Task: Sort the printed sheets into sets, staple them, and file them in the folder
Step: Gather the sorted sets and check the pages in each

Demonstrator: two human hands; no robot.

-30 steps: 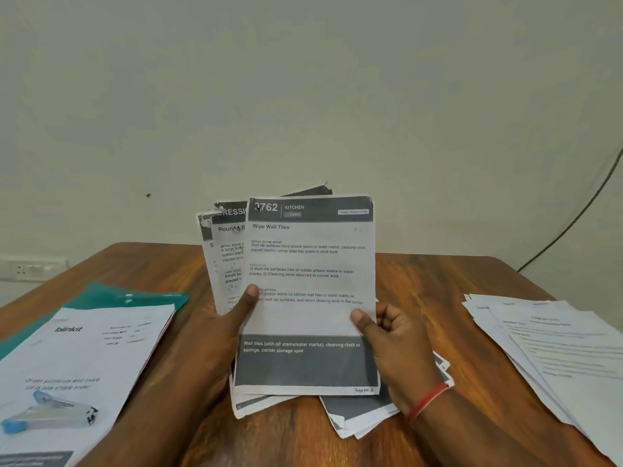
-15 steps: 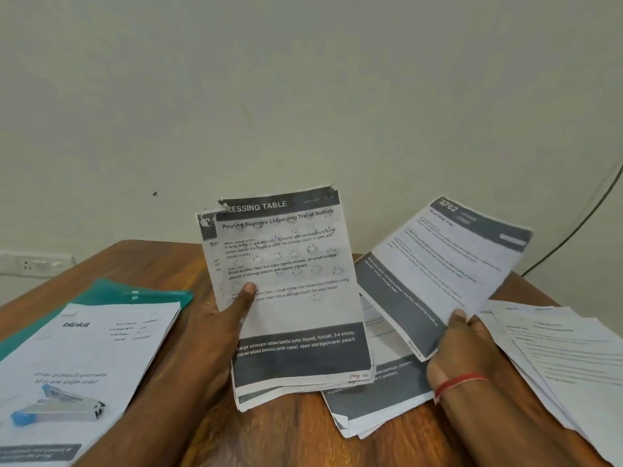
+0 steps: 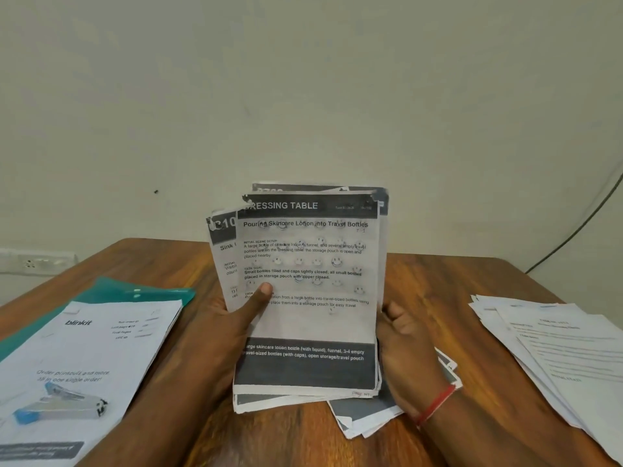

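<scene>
**Sheaf held upright at mid-table, both hands on it**

Head view. A sheaf of printed sheets (image 3: 308, 298) is held upright over the middle of the table (image 3: 431, 284), its lower edge resting near the near edge. The front sheet is headed "DRESSING TABLE"; further sheets are fanned out behind it to the left and above.

The left hand (image 3: 232, 318) is seen grasping the sheaf at its left edge, thumb pressed on the front sheet, fingers hidden behind. The right hand (image 3: 404, 352) is curled round the right edge of the sheaf; its fingertips are hidden by the paper. A red thread (image 3: 436, 404) is worn on the right wrist.

A flat pile (image 3: 371, 412) of similar dark-banded sheets is noted on the table under and just right of the sheaf.

Towards the left edge, a green folder (image 3: 135, 291) is laid flat, partly covered by a white sheet marked "blinkit" (image 3: 101, 338). A stapler (image 3: 64, 404) with a blue end is lying on that sheet, near the near-left corner.

Along the right edge, a loose stack of white sheets (image 3: 556, 348) is spread, well apart from the hands.

Behind the table, a wall socket (image 3: 33, 262) is noted at left and a dark cable (image 3: 580, 224) at right.
</scene>
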